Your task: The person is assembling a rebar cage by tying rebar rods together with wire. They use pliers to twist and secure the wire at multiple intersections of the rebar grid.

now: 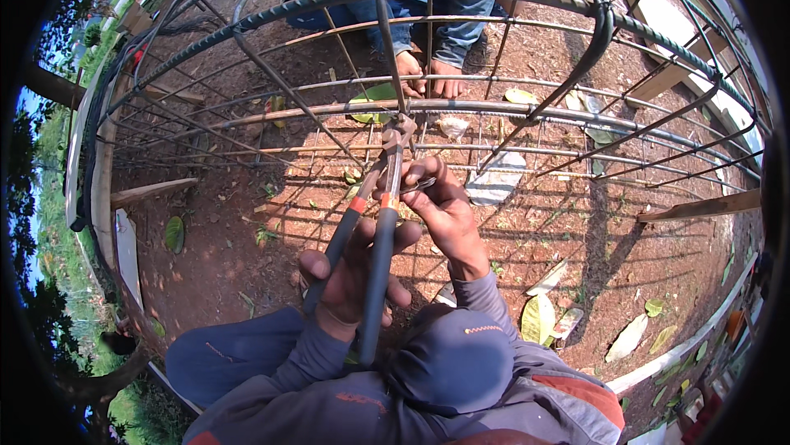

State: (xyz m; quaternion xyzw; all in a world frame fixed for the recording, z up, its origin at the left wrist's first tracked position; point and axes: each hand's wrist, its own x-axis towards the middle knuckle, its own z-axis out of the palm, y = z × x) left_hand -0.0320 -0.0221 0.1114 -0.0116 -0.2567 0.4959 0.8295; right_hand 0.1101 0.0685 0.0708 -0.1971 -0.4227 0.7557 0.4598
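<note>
Nearest to me, my left hand (350,280) is wrapped loosely around the long-handled nippers (384,227), thumb outside one handle and fingertips showing past the other, and the handles stand a little apart. The tool slants away from my lap, its head up at the bars. I judge it dense, rigid and hard to damage, with most of its weight toward the steel head; the dark sleeves look grippy rather than slippery, so the hold belongs low on them, below the orange bands, where leverage is good and my skin stays clear of the pivot. Just beyond, my right hand (448,219) is narrowed to a pinch on what looks like a bit of thin wire (426,184), beside the shanks; I cannot tell whether those fingertips also touch the tool. The wire should be light, bendable and springy, sharp at its ends, best held short between thumb and forefinger. Farther on, the jaws sit by a crossing in the cage of steel bars (485,106), though I cannot see whether they bite on anything. The cage looks heavy and stiff, its ribbed bars rough to hold. Past it, a co-worker's hands (447,80) are low near the reddish soil.
</note>
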